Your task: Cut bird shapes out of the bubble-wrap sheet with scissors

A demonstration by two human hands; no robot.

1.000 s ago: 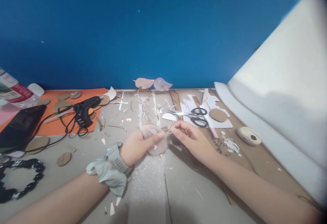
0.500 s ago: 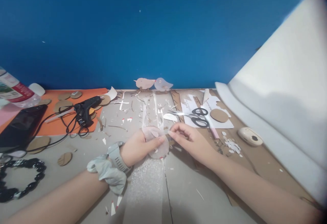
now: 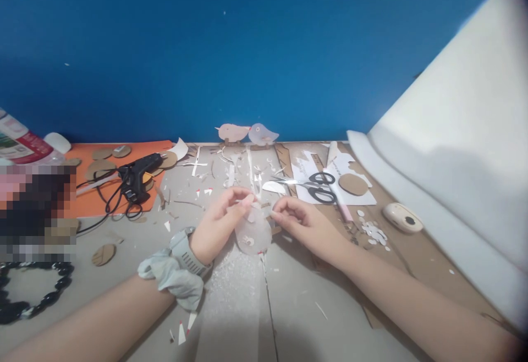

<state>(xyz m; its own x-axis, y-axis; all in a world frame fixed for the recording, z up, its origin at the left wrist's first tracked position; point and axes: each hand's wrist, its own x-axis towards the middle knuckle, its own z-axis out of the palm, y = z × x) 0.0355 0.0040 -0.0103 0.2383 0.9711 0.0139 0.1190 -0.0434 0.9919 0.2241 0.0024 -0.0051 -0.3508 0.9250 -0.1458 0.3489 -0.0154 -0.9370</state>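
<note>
A pale paper bird cutout (image 3: 256,231) with a drawn eye and a small red beak lies between my hands, its beak toward me. My left hand (image 3: 223,216) is closed, pinching the bird's far end between thumb and fingers, where a small pale flap shows. At the bird's right edge, my right hand (image 3: 299,220) is closed with thumb and forefinger together; whatever is between those tips is too small to make out. A brown cardboard bit sticks out beside the bird under the right fingers. Two finished birds, one pink (image 3: 233,132) and one bluish (image 3: 263,134), stand against the blue wall.
Black-handled scissors (image 3: 322,186) lie on white paper at right, near a cardboard disc (image 3: 353,184) and small white dots (image 3: 374,232). A black glue gun (image 3: 138,175) with its cord rests on orange paper (image 3: 138,205). A bead bracelet (image 3: 51,299) is at left. Paper scraps litter the table.
My left hand has shifted from across the bird to its far end, uncovering the eye. My right hand has stayed almost in place.
</note>
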